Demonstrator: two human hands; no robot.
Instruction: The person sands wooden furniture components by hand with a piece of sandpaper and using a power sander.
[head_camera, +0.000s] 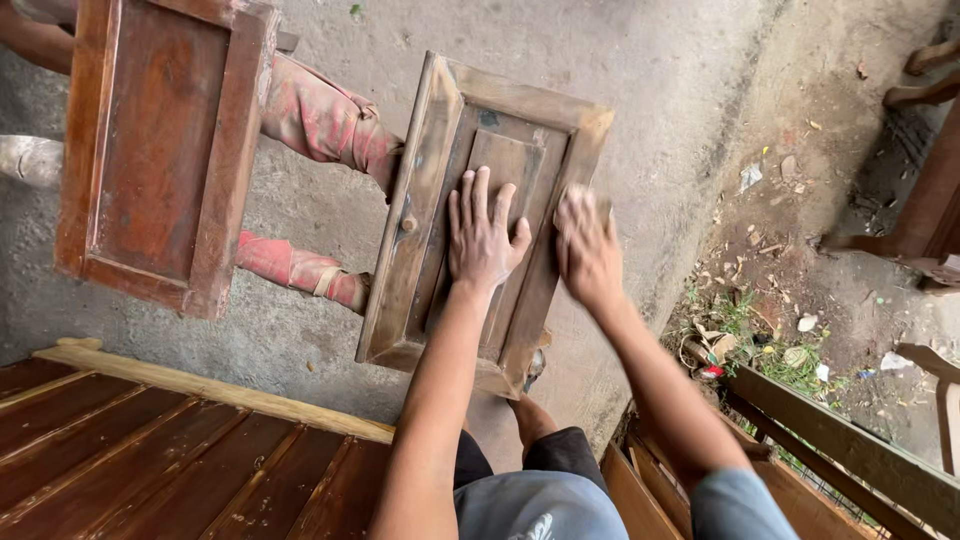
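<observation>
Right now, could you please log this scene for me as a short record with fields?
left hand: flat, fingers spread, on the weathered wooden panel door
right hand: blurred, on the door's right frame rail
door support: hidden; one knee shows below
beside it: reddish panel door over red-wrapped legs
ground: concrete floor

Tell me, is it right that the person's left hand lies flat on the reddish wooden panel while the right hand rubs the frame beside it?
Not quite: the head view shows the left hand flat on the weathered grey-brown wooden panel, not the reddish one. The right hand does rub its frame.
</observation>
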